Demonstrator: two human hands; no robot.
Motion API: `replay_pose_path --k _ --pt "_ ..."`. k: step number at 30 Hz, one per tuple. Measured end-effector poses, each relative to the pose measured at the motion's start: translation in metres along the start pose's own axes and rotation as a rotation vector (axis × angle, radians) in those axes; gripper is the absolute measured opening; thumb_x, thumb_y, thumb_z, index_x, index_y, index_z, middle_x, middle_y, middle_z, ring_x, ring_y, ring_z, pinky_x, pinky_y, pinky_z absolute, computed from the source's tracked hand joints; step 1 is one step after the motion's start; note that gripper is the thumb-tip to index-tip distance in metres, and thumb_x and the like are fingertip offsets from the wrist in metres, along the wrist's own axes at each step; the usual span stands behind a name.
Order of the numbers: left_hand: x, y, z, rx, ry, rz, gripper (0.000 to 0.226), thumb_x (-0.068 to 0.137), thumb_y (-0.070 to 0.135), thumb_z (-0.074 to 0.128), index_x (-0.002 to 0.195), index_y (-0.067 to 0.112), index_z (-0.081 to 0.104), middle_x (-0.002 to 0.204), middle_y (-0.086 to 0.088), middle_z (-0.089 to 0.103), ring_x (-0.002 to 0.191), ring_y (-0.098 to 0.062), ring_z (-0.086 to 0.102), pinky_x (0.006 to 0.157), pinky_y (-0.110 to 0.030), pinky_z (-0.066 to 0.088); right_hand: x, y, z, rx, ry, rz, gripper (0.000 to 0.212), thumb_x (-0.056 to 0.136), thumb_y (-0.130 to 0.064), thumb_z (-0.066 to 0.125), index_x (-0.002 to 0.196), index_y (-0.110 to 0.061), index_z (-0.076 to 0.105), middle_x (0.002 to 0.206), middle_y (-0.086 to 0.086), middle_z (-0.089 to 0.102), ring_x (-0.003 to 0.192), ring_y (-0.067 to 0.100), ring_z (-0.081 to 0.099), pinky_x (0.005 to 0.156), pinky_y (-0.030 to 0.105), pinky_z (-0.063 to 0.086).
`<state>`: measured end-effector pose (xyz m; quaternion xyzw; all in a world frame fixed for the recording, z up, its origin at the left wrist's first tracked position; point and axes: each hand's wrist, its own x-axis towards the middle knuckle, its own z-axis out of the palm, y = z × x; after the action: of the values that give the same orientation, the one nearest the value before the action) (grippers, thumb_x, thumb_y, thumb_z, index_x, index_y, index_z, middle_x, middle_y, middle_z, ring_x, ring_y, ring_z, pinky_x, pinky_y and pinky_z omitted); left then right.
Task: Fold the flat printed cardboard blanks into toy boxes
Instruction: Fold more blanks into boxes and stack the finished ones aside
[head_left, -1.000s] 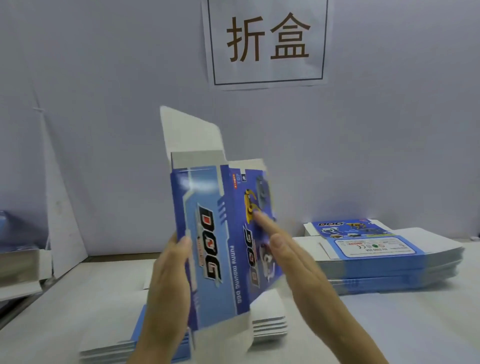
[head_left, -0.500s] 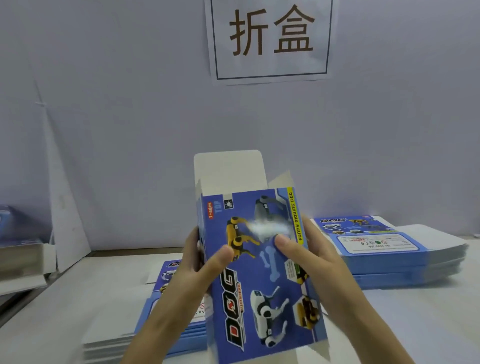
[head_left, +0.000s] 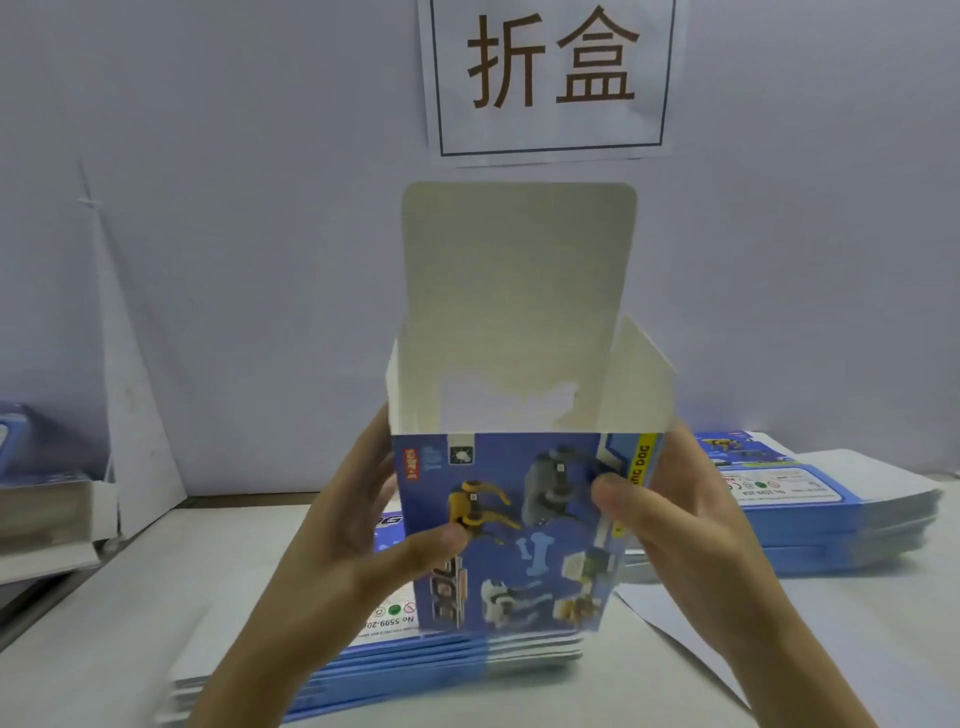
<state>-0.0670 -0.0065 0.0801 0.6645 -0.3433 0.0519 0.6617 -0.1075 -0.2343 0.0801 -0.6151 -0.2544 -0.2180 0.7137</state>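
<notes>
Packing workshop bench, as I saw it: wall sign (two printed characters), stacks of flat blue box blanks on my white table.

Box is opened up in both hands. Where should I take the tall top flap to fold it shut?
Pinch the tall top flap near its rounded free upper edge, coming from above and behind. It stands upright off the far wall of the box, hinged there, so pulling that edge toward you should fold it over the mouth.
</notes>
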Motion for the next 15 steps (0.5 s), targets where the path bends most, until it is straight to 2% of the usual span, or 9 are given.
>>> replay_pose_path --k 3,5,6,8,10,11,12,13,15 --pt "-0.004 0.003 0.001 0.051 0.032 0.039 0.081 0.061 0.045 0.083 0.133 0.03 0.048 0.125 0.002 0.064 0.116 -0.02 0.061 0.088 -0.027 0.053 0.001 -0.002 0.0 -0.04 -0.028 -0.004 0.069 0.074 -0.023 0.067 0.14 -0.019 0.044 0.125 -0.001 0.063 0.113 0.013 0.061 0.088 0.022 0.05" --pt "0.0 -0.001 0.009 0.003 0.022 0.0 0.086 0.057 0.043 0.082 0.135 0.033 0.046 0.12 0.004 0.067 0.113 -0.02 0.063 0.086 -0.027 0.054 -0.001 -0.002 0.004 0.031 -0.023 0.062 0.071 0.077 -0.038 0.067 0.141 -0.022 0.044 0.139 0.004 0.054 0.125 0.015 0.053 0.098 0.03 0.045" --pt "0.003 -0.003 0.015 -0.047 0.075 -0.065 0.092 0.051 0.047 0.083 0.134 0.031 0.047 0.113 0.004 0.069 0.111 -0.023 0.063 0.085 -0.027 0.055 0.0 -0.003 0.009 0.153 -0.007 0.111 0.072 0.077 -0.048 0.066 0.14 -0.021 0.045 0.138 0.006 0.055 0.124 0.016 0.054 0.099 0.031 0.044" --pt "0.009 -0.005 0.025 -0.202 0.187 -0.219 0.105 0.048 0.058 0.084 0.137 0.018 0.045 0.113 -0.004 0.068 0.115 -0.032 0.057 0.095 -0.037 0.05 0.006 -0.006 0.017 0.304 0.115 0.195 0.047 0.089 -0.051 0.053 0.122 -0.018 0.057 0.113 0.008 0.066 0.101 0.016 0.064 0.083 0.027 0.05" --pt "0.01 -0.003 0.033 -0.381 0.177 -0.198 0.094 0.063 0.066 0.075 0.136 0.013 0.047 0.126 -0.007 0.064 0.119 -0.025 0.059 0.094 -0.035 0.052 0.013 -0.008 0.02 0.258 0.226 0.204 0.027 0.099 -0.022 0.034 0.094 -0.01 0.058 0.086 0.016 0.059 0.072 0.026 0.059 0.064 0.033 0.046" --pt "0.008 0.0 0.036 -0.443 0.192 -0.169 0.098 0.057 0.072 0.074 0.133 0.015 0.051 0.124 -0.004 0.066 0.115 -0.019 0.062 0.085 -0.029 0.055 0.015 -0.008 0.02 0.231 0.248 0.202 0.024 0.097 -0.014 0.033 0.091 -0.009 0.056 0.084 0.016 0.055 0.068 0.027 0.053 0.062 0.034 0.041" --pt "0.006 0.002 0.037 -0.485 0.205 -0.153 0.101 0.05 0.075 0.076 0.13 0.018 0.054 0.12 -0.001 0.068 0.109 -0.015 0.065 0.078 -0.024 0.056 0.015 -0.007 0.02 0.233 0.248 0.213 0.019 0.092 -0.017 0.04 0.094 -0.007 0.057 0.085 0.017 0.055 0.069 0.029 0.051 0.062 0.033 0.041" --pt "0.003 0.001 0.036 -0.497 0.22 -0.138 0.099 0.048 0.074 0.077 0.128 0.02 0.056 0.116 0.001 0.07 0.105 -0.012 0.067 0.073 -0.021 0.056 0.013 -0.005 0.02 0.235 0.231 0.219 0.026 0.085 -0.025 0.049 0.101 -0.007 0.059 0.089 0.017 0.06 0.075 0.027 0.056 0.064 0.031 0.046" --pt "0.004 -0.002 0.037 -0.474 0.195 -0.106 0.076 0.061 0.062 0.07 0.124 0.022 0.057 0.11 0.005 0.072 0.098 -0.009 0.069 0.068 -0.02 0.056 0.004 -0.002 0.02 0.266 0.154 0.21 0.041 0.077 -0.036 0.059 0.111 -0.014 0.063 0.097 0.004 0.07 0.084 0.015 0.064 0.067 0.023 0.052"
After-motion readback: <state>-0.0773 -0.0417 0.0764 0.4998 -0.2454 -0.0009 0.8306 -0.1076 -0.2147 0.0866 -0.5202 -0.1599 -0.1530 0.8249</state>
